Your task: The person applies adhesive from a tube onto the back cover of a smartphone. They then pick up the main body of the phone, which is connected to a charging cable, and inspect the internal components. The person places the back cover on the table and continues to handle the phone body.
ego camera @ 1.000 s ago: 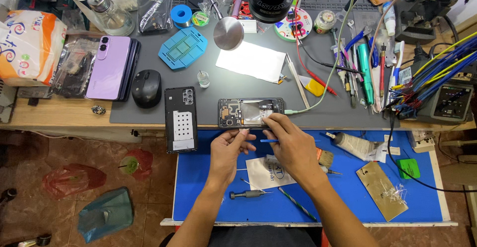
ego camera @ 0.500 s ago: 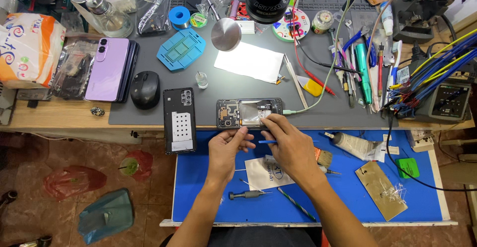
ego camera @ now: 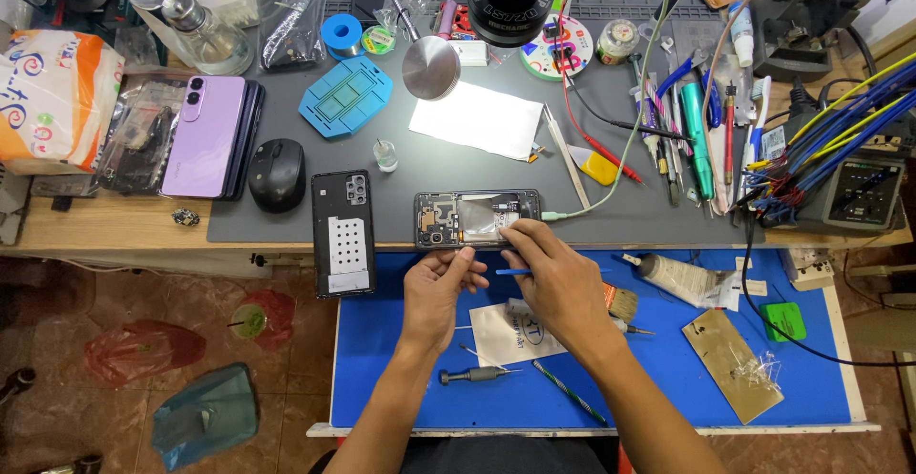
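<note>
Cluttered desk (ego camera: pixel 286 231): my left hand (ego camera: pixel 434 293) pinches the opened black phone's (ego camera: pixel 477 218) thin, fragile edge; right hand (ego camera: pixel 558 283) grips a blue tool (ego camera: pixel 512 272).

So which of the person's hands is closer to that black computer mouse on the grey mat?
The left hand. It rests at the opened phone's near edge, to the right of the mouse and nearer the person. The right hand, with a thin blue tool in its grip, is farther right still.
</note>
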